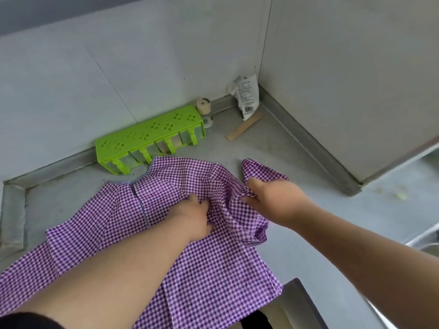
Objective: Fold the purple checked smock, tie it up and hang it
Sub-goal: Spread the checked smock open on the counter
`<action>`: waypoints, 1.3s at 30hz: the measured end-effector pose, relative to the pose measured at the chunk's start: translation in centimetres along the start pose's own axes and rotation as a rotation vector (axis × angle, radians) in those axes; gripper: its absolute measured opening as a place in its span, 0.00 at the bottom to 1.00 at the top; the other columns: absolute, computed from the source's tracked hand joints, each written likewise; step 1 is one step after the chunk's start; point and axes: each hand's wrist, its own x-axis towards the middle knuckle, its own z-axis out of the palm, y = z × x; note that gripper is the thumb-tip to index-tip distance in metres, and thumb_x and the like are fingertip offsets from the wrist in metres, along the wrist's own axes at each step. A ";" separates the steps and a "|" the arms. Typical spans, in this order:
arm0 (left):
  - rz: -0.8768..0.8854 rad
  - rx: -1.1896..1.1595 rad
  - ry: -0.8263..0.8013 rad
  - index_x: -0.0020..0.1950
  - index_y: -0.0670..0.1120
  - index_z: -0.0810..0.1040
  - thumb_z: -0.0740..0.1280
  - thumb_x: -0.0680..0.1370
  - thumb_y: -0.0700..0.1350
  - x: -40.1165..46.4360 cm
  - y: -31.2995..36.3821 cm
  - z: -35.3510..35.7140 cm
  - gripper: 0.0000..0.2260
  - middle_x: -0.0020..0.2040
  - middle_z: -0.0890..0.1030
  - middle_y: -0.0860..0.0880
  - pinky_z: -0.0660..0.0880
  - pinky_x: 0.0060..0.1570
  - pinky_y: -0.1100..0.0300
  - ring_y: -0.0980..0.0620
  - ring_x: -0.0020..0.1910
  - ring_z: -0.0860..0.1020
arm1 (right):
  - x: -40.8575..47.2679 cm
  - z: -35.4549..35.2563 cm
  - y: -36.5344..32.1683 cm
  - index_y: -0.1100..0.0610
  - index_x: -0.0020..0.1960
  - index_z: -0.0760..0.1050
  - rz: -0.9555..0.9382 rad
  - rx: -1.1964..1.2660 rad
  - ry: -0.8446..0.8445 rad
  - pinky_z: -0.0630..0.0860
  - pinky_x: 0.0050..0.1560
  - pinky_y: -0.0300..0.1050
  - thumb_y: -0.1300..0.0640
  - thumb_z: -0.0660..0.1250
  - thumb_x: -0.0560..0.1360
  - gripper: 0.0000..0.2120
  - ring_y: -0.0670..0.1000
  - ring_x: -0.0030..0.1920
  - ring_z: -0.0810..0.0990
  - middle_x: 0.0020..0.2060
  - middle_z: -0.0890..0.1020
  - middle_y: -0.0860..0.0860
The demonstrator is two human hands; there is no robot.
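The purple checked smock (209, 269) lies spread on the grey counter (308, 210), its striped neckline toward the wall and its lower part hanging over the front edge. My left hand (193, 218) rests on the middle of the cloth, fingers curled into a bunched fold. My right hand (273, 198) grips the right sleeve, which is lifted and crumpled, its end sticking up behind my fingers.
A green plastic spice rack (149, 136) stands against the back wall just behind the smock. A small jar (203, 106), a white packet (247, 96) and a wooden stick (244, 127) sit in the corner. A metal sink edge (425, 238) shows at right.
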 end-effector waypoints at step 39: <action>0.157 0.225 -0.030 0.84 0.65 0.38 0.65 0.77 0.69 3.1 2.4 -0.9 0.45 0.81 0.57 0.39 0.79 0.62 0.46 0.39 0.66 0.76 | 0.1 2.5 2.8 0.51 0.78 0.64 0.548 -0.025 -0.290 0.77 0.63 0.62 0.34 0.61 0.80 0.33 0.62 0.69 0.74 0.73 0.71 0.57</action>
